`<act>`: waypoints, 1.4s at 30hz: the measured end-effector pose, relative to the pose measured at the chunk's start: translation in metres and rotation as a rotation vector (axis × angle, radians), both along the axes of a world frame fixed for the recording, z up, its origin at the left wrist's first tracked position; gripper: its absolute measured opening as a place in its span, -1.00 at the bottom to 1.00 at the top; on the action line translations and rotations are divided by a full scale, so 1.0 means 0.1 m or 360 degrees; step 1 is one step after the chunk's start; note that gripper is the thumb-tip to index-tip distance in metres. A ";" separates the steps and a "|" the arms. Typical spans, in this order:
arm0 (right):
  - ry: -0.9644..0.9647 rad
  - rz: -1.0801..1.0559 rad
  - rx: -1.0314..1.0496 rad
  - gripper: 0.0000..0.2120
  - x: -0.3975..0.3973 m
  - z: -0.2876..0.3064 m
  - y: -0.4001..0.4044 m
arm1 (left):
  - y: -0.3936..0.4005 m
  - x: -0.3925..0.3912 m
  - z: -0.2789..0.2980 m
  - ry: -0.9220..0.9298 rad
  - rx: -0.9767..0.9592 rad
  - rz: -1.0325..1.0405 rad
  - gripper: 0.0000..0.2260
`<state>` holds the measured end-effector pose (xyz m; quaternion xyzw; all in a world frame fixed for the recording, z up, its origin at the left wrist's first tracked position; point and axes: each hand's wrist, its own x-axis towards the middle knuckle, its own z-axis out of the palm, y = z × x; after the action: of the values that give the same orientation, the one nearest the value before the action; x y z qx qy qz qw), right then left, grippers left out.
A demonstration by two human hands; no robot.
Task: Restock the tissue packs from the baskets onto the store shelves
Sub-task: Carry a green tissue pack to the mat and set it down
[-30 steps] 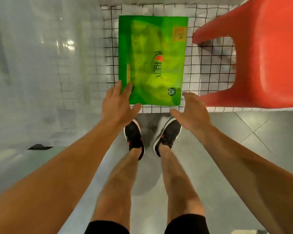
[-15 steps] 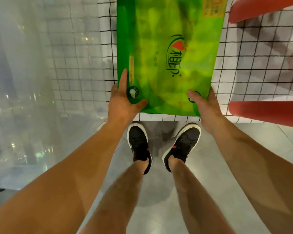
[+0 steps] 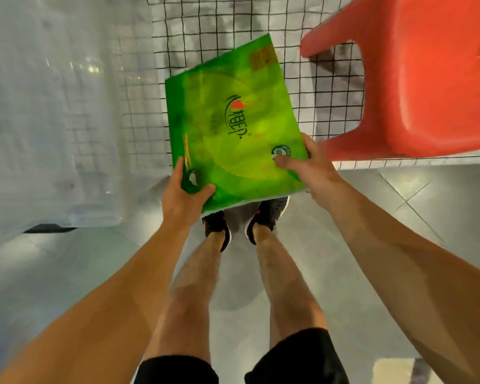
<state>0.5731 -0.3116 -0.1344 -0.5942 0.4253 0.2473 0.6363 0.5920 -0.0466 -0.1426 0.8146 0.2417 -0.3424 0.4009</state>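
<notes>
A green tissue pack (image 3: 233, 128) is held in both hands above a black wire-grid basket (image 3: 311, 87), tilted with its far end angled to the right. The left hand (image 3: 182, 195) grasps the near left corner, thumb on top and fingers (image 3: 179, 169) along the edge. The right hand (image 3: 312, 169) grips the near right corner, thumb pressed on the printed face. A red plastic stool (image 3: 427, 79) stands at the far right. Black shoes (image 3: 216, 225) show below the pack on the grey floor (image 3: 67, 273).

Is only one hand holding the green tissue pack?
No, the left hand and right hand each grip a near corner of the green tissue pack.
</notes>
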 end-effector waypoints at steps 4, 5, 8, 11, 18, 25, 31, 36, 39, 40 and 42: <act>-0.0146 -0.0045 -0.0119 -0.49 -0.27 0.61 0.02 | 0.02 -0.44 0.53 0.0114 -0.0077 -0.0040 -0.13; -0.0172 -0.0055 -0.0143 -0.48 -0.35 0.77 0.04 | 0.04 -0.53 0.65 0.0137 -0.0096 -0.0102 -0.14; -0.0220 -0.0057 -0.0239 -0.42 -0.69 1.26 0.13 | 0.05 -0.65 1.08 0.0189 -0.0167 -0.0323 -0.26; -0.0214 -0.0003 -0.0406 -0.32 -1.11 1.76 0.16 | -0.02 -0.56 1.56 0.0063 -0.0150 -0.0605 -0.32; -0.0215 0.0171 -0.0794 -0.25 -2.38 3.24 0.09 | -0.37 -0.44 2.81 -0.0321 -0.0397 -0.1079 -0.08; -0.0368 -0.0070 -0.0855 -0.35 -3.78 4.82 0.03 | -0.94 -0.71 3.99 -0.0434 -0.0932 -0.1480 0.03; -0.0486 -0.0403 -0.0898 -0.43 -5.22 5.68 0.21 | -1.71 -1.60 4.70 0.0068 -0.1461 -0.1614 -0.02; -0.0464 -0.0755 -0.1009 -0.45 -6.69 5.95 0.54 | -2.01 -3.01 5.11 0.0227 -0.1617 -0.2020 -0.02; -0.0423 -0.0911 -0.1132 -0.43 -7.56 6.00 0.76 | -2.07 -3.86 5.29 0.0144 -0.1708 -0.2081 -0.04; -0.0421 -0.0961 -0.1168 -0.42 -7.86 6.04 0.86 | -2.10 -4.17 5.36 0.0115 -0.1735 -0.2090 -0.06; -0.0369 -0.1008 -0.1309 -0.40 -8.46 6.10 1.10 | -2.16 -4.80 5.48 0.0107 -0.1814 -0.2121 -0.11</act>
<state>-0.2730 -0.2013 0.4753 -0.6607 0.5725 -0.2115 0.4371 0.1119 -0.2631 0.4051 0.4514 -0.4805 -0.5977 0.4561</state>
